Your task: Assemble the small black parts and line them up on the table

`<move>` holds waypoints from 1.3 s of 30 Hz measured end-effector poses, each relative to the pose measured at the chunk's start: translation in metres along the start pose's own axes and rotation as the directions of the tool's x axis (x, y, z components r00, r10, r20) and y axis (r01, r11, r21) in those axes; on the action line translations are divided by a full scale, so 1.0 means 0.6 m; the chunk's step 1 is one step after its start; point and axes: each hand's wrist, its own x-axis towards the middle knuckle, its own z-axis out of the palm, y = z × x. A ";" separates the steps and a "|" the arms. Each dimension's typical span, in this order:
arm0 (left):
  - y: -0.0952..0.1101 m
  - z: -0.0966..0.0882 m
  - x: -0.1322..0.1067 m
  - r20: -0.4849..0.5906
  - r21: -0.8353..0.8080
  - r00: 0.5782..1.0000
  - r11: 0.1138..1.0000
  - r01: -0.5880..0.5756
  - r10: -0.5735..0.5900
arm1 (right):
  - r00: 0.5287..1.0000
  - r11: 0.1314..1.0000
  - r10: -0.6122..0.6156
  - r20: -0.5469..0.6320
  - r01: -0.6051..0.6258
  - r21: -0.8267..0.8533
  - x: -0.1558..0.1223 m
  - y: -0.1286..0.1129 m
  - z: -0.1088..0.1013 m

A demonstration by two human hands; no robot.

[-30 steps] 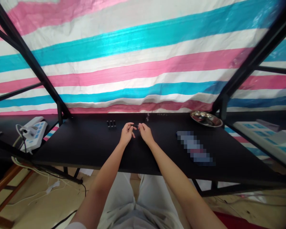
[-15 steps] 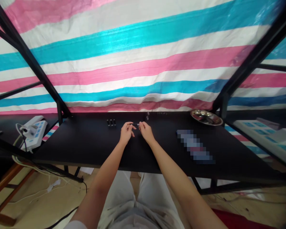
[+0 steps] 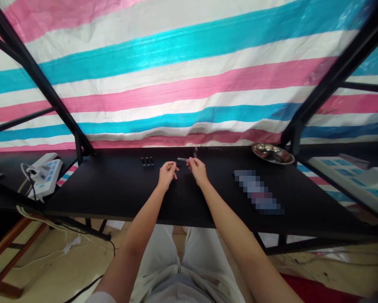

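Both my hands hover over the middle of a black table point(image 3: 113, 189). My right hand point(image 3: 198, 169) pinches a thin light-coloured stick-like piece point(image 3: 182, 159) that points left from its fingertips. My left hand point(image 3: 167, 173) sits a short way to the left with its fingers curled together; whatever it holds is too small to name. Three small dark cylinders point(image 3: 147, 161) stand in a row just left of my left hand. A few tiny parts point(image 3: 195, 151) lie beyond my right hand near the table's far edge.
A shiny metal dish point(image 3: 272, 153) sits at the back right of the table. A blurred flat object point(image 3: 258, 191) lies right of my hands. A white power strip point(image 3: 43, 172) with cables rests at far left. Black frame bars rise on both sides before a striped tarp.
My hands were together on one small piece. They have drawn apart, and my right hand has moved right and slightly away, carrying the thin piece.
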 end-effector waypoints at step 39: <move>-0.007 -0.010 -0.006 0.167 0.480 0.925 0.792 -0.378 0.341 | 0.898 0.905 -0.182 0.400 0.313 -0.289 -0.028 -0.015 0.003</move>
